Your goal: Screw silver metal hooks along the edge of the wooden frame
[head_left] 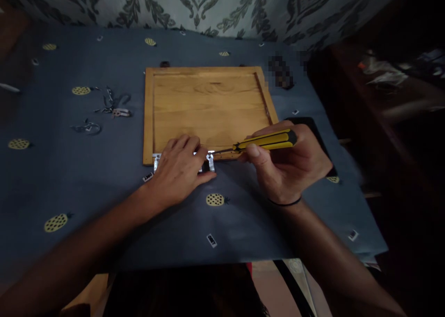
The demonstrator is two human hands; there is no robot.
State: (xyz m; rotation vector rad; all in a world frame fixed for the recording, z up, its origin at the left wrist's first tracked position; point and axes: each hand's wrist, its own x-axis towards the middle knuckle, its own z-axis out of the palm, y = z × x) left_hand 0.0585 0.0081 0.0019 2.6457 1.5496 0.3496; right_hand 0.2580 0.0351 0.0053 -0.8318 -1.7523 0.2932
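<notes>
A framed wooden board (208, 106) lies flat on the table, its near edge towards me. Along that edge, at the left, sits a shiny metal bracket (211, 162), mostly covered by my left hand (178, 171). The fingers of that hand press over the bracket onto the board, with the thumb at its near side. My right hand (290, 164) is closed around a yellow and black screwdriver (266, 141), held almost level and pointing left. Its thin tip meets the bracket's right end; whether a screw is under it is too small to tell.
Pliers (120, 112) and other small tools lie on the blue pineapple-print tablecloth (114, 178) left of the board. A dark flat object (306, 122) is partly behind my right hand. A blurred-out dark item (282, 73) lies at the back right. A patterned curtain (208, 6) hangs behind.
</notes>
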